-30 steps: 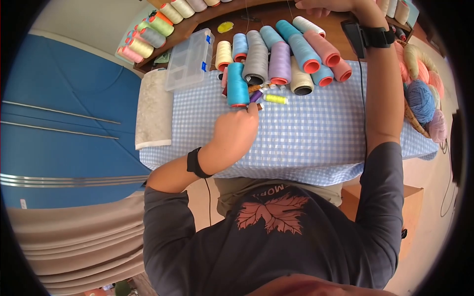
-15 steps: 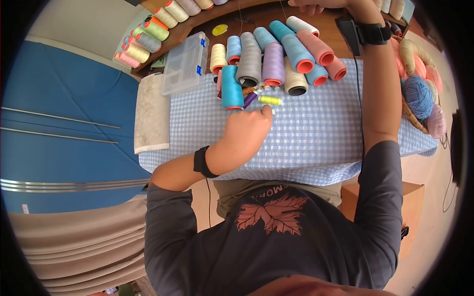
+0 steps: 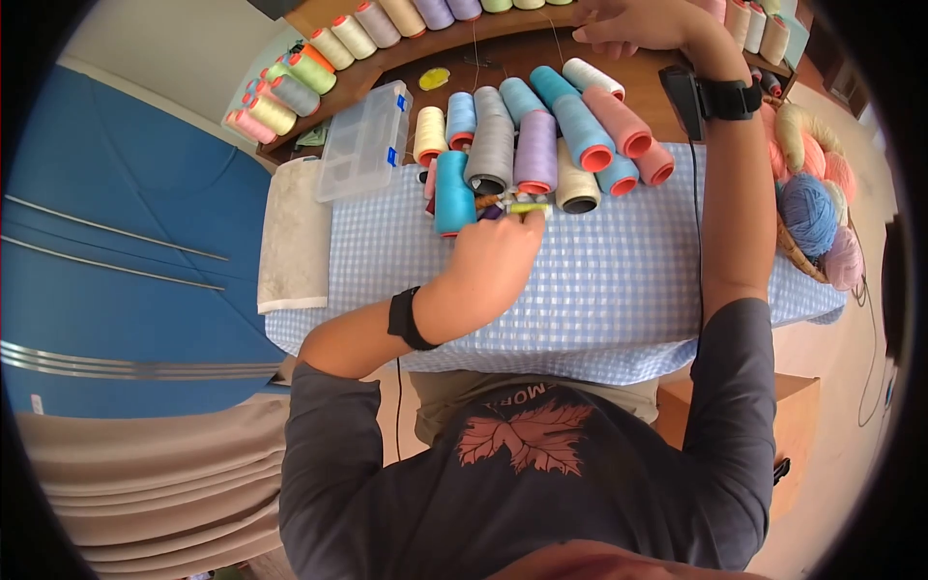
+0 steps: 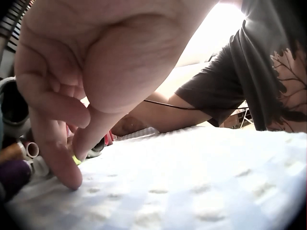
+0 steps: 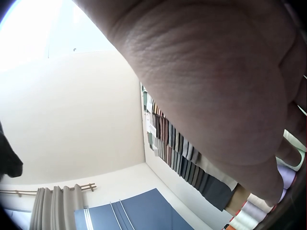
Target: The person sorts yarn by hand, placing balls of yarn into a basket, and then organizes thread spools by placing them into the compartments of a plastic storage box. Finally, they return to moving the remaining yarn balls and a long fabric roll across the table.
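My left hand [image 3: 488,266] reaches over the checked cloth [image 3: 609,280] and pinches a small yellow thread spool [image 3: 527,207] between thumb and finger. Yellow shows between the fingertips in the left wrist view, the rest of it hidden. Beside these fingers lie a small purple spool [image 4: 14,176] and an orange-brown spool [image 4: 13,152]. A turquoise thread cone [image 3: 454,193] lies just left of the hand, with grey [image 3: 491,145] and lavender [image 3: 536,155] cones behind. High at the back, my right hand [image 3: 643,24] hangs with loosely bent fingers in front of shelved thread cones [image 5: 254,211].
A clear divided plastic box [image 3: 362,145] and a beige folded cloth [image 3: 293,237] lie on the left. More large cones [image 3: 585,135] crowd the table's back. At the right stands a basket [image 3: 797,251] of yarn. A black cable [image 3: 696,222] runs along the right forearm.
My left hand has moved from beside the turquoise cone rightward to the yellow spool, which now sits nearer the cones. The right hand stays up at the back; the head view has tilted slightly.
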Tool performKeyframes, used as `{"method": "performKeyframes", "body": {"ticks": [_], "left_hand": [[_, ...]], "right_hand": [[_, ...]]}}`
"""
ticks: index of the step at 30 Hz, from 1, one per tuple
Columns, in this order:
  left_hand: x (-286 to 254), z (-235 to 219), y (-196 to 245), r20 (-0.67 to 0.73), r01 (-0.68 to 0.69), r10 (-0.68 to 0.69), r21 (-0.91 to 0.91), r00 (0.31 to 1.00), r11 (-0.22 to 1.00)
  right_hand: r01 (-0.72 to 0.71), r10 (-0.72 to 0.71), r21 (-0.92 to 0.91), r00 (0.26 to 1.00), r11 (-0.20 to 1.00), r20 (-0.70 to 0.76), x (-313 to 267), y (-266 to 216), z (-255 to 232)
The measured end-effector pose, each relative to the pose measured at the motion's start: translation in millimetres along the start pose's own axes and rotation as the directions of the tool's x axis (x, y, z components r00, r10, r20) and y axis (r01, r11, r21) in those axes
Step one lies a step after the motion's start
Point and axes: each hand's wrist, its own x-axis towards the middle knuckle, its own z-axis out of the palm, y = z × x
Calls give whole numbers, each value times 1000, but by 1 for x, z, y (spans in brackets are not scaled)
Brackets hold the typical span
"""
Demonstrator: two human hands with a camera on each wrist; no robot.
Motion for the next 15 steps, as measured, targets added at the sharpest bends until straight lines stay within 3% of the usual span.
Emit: {"method": "performKeyframes", "body": {"ticks": [1, 2, 6, 8, 9, 11, 13, 15], "left_hand": [[-3, 0, -1, 32, -25, 26, -48, 999, 999], [-5, 1, -3, 64, -47, 54, -97, 997, 994], [-7, 3, -6, 51, -85, 90, -101, 995, 991], [-5, 2, -8, 111, -113, 125, -103, 986, 988], [-4, 1, -7, 100, -115, 126, -107, 987, 987], [-1, -4, -5, 248, -107, 114, -41, 962, 993], [1, -10, -5, 280, -148, 152, -36, 948, 988], [5, -24, -4, 310, -196, 196, -33, 930, 980]], "right_hand": [[35, -34, 32, 999, 999, -16, -2, 1, 0], [-38, 38, -14, 999, 999, -28, 10, 9, 2], [-82, 83, 24, 996, 996, -38, 18, 30, -1], [3, 12, 66, 974, 998, -225, 26, 53, 6], [1, 12, 55, 974, 999, -226, 26, 58, 5], [-66, 96, 114, 954, 991, -283, 26, 59, 5], [-92, 120, 97, 932, 991, -343, 35, 78, -1], [-266, 187, -78, 830, 961, -526, 49, 106, -16]]}}
